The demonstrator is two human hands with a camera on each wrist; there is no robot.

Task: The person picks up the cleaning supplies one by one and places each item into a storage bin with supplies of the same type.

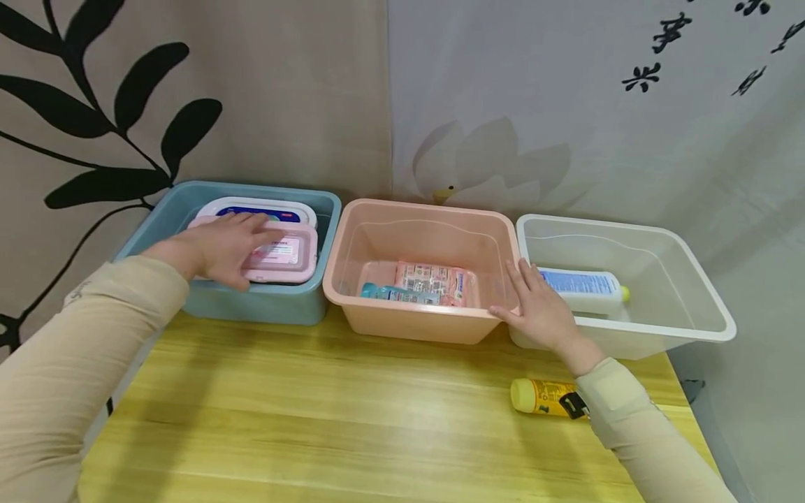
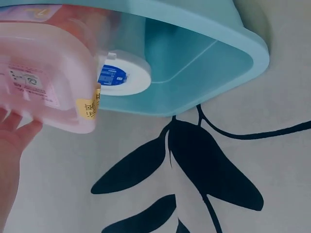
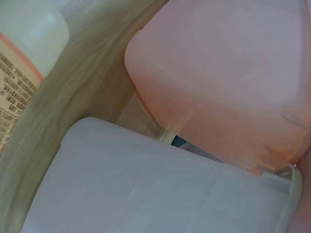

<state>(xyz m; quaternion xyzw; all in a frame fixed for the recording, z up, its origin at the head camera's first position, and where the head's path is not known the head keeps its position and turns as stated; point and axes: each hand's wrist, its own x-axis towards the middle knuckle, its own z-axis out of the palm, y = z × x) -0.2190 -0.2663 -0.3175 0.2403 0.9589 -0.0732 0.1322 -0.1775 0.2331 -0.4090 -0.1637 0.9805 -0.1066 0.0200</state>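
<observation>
My left hand (image 1: 220, 248) lies across a pink wipes pack (image 1: 291, 255) in the blue bin (image 1: 251, 307), its fingers spread over the top. In the left wrist view, fingertips touch the edge of the pink pack (image 2: 48, 92), which overlaps the bin's rim. Behind it sits a white pack (image 1: 214, 206) with a blue label. My right hand (image 1: 544, 314), fingers spread, rests where the rims of the peach bin (image 1: 409, 325) and the white bin (image 1: 666, 335) meet. Its palm is hidden in the head view.
A pink printed packet (image 1: 434, 279) and a teal tube (image 1: 396, 295) lie in the peach bin. The white bin holds a white bottle (image 1: 585, 290) with a yellow-green cap. On the wooden table (image 1: 314, 419), a yellow bottle (image 1: 544, 397) lies near my right wrist. A curtain (image 1: 302, 91) hangs behind.
</observation>
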